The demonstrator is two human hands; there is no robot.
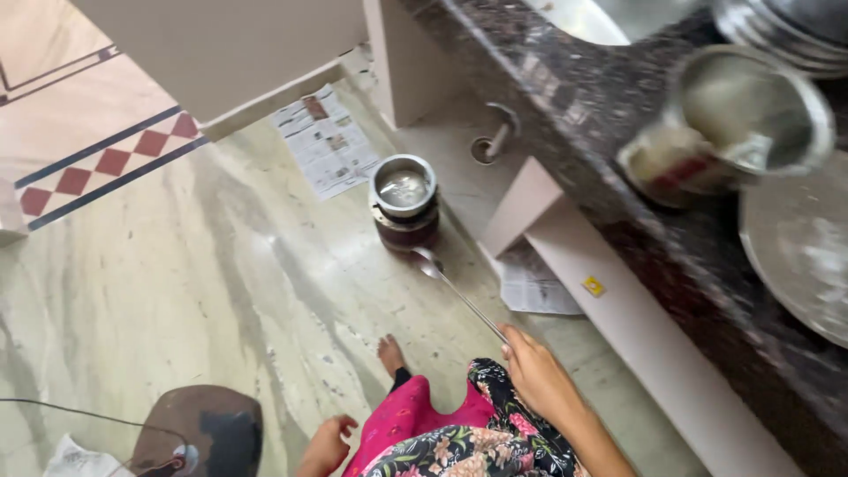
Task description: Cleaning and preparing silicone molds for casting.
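Note:
My right hand (536,374) grips the end of a long steel ladle (455,288), whose bowl points toward a steel pot (403,187) standing on a dark round base on the floor. The ladle's bowl is just in front of the pot, a little below its rim. My left hand (327,444) hangs low by my side, fingers loosely curled, holding nothing. My bare foot (389,354) and pink floral clothing show below.
A dark granite counter (583,97) runs along the right with a steel vessel (751,110), a plate (799,243) and a small bowl (662,163). Newspaper sheets (329,141) lie on the marble floor. A round dark object (208,428) with a cable sits at bottom left.

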